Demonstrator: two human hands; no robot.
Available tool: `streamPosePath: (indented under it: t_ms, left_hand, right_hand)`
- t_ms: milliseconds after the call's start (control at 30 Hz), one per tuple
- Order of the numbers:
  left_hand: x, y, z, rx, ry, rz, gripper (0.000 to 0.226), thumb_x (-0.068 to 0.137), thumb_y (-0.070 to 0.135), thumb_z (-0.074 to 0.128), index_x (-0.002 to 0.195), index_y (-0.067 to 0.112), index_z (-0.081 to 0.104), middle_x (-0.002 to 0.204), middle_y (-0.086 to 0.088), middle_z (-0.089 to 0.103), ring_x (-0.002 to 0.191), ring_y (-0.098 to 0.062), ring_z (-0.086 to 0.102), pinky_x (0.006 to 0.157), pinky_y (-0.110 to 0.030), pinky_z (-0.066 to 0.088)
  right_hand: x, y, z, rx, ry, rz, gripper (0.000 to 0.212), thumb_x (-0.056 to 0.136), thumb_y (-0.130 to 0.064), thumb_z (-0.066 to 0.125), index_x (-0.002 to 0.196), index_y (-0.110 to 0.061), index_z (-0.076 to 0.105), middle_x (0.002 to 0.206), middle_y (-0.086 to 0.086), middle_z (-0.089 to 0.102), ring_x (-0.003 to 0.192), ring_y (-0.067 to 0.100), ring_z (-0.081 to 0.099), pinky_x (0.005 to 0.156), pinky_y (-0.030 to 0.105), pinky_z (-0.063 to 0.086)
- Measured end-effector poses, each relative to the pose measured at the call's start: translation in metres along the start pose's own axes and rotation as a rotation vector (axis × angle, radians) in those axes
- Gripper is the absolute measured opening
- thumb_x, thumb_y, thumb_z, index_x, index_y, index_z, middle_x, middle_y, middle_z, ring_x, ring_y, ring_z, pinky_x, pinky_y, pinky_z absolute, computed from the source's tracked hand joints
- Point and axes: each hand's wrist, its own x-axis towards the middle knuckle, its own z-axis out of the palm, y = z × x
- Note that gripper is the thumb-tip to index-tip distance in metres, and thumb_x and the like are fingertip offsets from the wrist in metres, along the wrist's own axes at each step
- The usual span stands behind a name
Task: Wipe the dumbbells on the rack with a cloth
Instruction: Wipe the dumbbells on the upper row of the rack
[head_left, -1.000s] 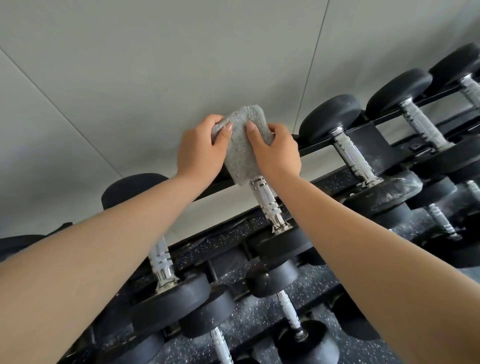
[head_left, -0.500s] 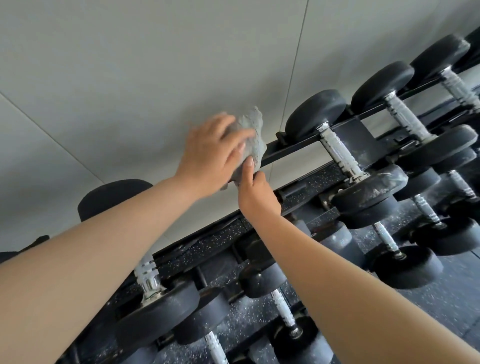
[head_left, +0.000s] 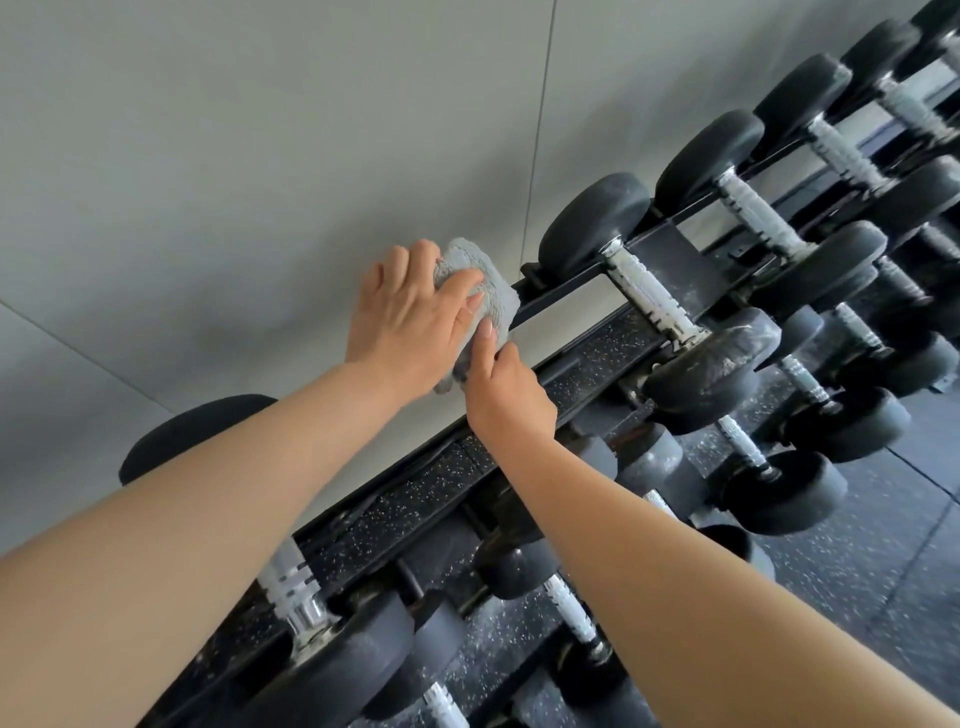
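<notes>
- Right hand (head_left: 506, 397) has dropped from the cloth's (head_left: 480, 291) side to its 6 o'clock, pinching the lower edge.
- Cloth sits bunched against the rack's (head_left: 597, 356) rear rail, 12 o'clock of centre.
- Left hand (head_left: 410, 317), at 9 o'clock, curls its fingers over it, arm outstretched.
- Nearest dumbbell (head_left: 649, 296) at 3 o'clock.

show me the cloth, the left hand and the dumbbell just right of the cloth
cloth (head_left: 501, 304): head view, on its grey right-hand fold
left hand (head_left: 410, 317): head view, middle of the back of the hand
dumbbell (head_left: 649, 299): head view, on its chrome handle
</notes>
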Motion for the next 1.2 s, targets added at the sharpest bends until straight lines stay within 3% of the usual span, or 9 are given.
streamPosePath:
  t_ms: [133, 267, 367, 433, 500, 600, 767, 1000, 1200]
  left_hand:
    - [-0.011, -0.008, -0.003, 0.037, 0.062, 0.028, 0.039, 0.094, 0.039, 0.035, 0.111, 0.022, 0.066, 0.095, -0.013, 0.056, 0.081, -0.031, 0.048, 0.07, -0.04, 0.034]
    - [-0.017, -0.011, -0.007, 0.082, 0.093, 0.013, 0.036, 0.09, 0.038, 0.038, 0.102, 0.02, 0.067, 0.095, -0.012, 0.056, 0.085, -0.026, 0.031, 0.071, -0.037, 0.023]
    - [-0.011, -0.003, -0.007, 0.15, 0.129, 0.031, 0.03, 0.08, 0.032, 0.039, 0.089, 0.02, 0.065, 0.118, -0.011, 0.045, 0.107, -0.027, 0.034, 0.087, -0.04, 0.025]
    - [-0.003, 0.003, -0.002, 0.087, 0.121, 0.15, 0.036, 0.075, 0.026, 0.036, 0.093, 0.015, 0.065, 0.133, -0.013, 0.041, 0.128, -0.03, 0.032, 0.103, -0.045, 0.022]
    - [0.004, 0.006, 0.007, 0.009, 0.044, 0.287, 0.044, 0.079, 0.021, 0.033, 0.106, 0.01, 0.065, 0.133, -0.016, 0.054, 0.132, -0.033, 0.041, 0.109, -0.048, 0.021]
    - [0.004, 0.004, 0.014, -0.046, -0.041, 0.321, 0.044, 0.091, 0.025, 0.034, 0.123, 0.01, 0.061, 0.124, -0.013, 0.062, 0.125, -0.032, 0.051, 0.106, -0.05, 0.03]
    - [-0.001, -0.014, 0.015, -0.131, -0.011, 0.301, 0.043, 0.096, 0.03, 0.034, 0.13, 0.013, 0.055, 0.127, -0.009, 0.058, 0.124, -0.029, 0.05, 0.089, -0.048, 0.045]
    - [0.013, -0.009, 0.007, -0.167, -0.18, 0.233, 0.044, 0.096, 0.03, 0.03, 0.135, 0.02, 0.048, 0.137, -0.003, 0.049, 0.127, -0.032, 0.041, 0.08, -0.05, 0.047]
    - [0.057, 0.014, -0.001, 0.0, -0.449, 0.274, 0.031, 0.098, 0.029, 0.035, 0.117, 0.018, 0.057, 0.12, -0.006, 0.055, 0.113, -0.031, 0.049, 0.076, -0.037, 0.037]
  right_hand:
    - [-0.006, -0.005, -0.004, -0.072, 0.024, -0.016, 0.072, 0.098, -0.065, 0.004, 0.112, -0.015, 0.054, 0.086, 0.001, 0.054, 0.083, 0.026, 0.052, 0.072, 0.038, 0.035]
    - [-0.006, -0.006, 0.0, -0.091, 0.064, -0.04, 0.074, 0.096, -0.067, 0.004, 0.109, -0.017, 0.056, 0.09, 0.002, 0.061, 0.086, 0.027, 0.057, 0.072, 0.038, 0.036]
    - [-0.005, -0.006, 0.002, -0.096, 0.08, -0.041, 0.067, 0.096, -0.067, 0.005, 0.096, -0.018, 0.051, 0.089, 0.003, 0.062, 0.084, 0.026, 0.056, 0.071, 0.039, 0.036]
    - [-0.003, -0.005, 0.001, -0.093, 0.08, -0.027, 0.055, 0.099, -0.061, 0.01, 0.088, -0.02, 0.044, 0.082, 0.003, 0.059, 0.08, 0.026, 0.054, 0.069, 0.038, 0.036]
    - [-0.002, -0.004, 0.0, -0.073, 0.084, -0.009, 0.044, 0.102, -0.05, 0.016, 0.089, -0.018, 0.043, 0.08, 0.003, 0.057, 0.078, 0.028, 0.054, 0.067, 0.038, 0.035]
    - [-0.002, -0.003, 0.001, 0.005, 0.13, 0.0, 0.048, 0.103, -0.049, 0.013, 0.099, -0.016, 0.047, 0.088, 0.002, 0.058, 0.085, 0.029, 0.055, 0.072, 0.039, 0.036]
    - [0.003, -0.004, 0.002, 0.105, 0.174, 0.094, 0.057, 0.103, -0.051, 0.007, 0.139, -0.022, 0.041, 0.13, 0.003, 0.055, 0.116, 0.028, 0.053, 0.082, 0.038, 0.031]
    - [0.005, -0.003, 0.001, 0.07, 0.194, 0.162, 0.057, 0.104, -0.049, 0.007, 0.145, -0.022, 0.035, 0.132, 0.006, 0.055, 0.118, 0.031, 0.053, 0.081, 0.038, 0.03]
    - [0.006, -0.001, 0.003, 0.023, 0.166, 0.182, 0.052, 0.106, -0.044, 0.01, 0.147, -0.023, 0.031, 0.137, 0.005, 0.052, 0.12, 0.031, 0.05, 0.079, 0.038, 0.027]
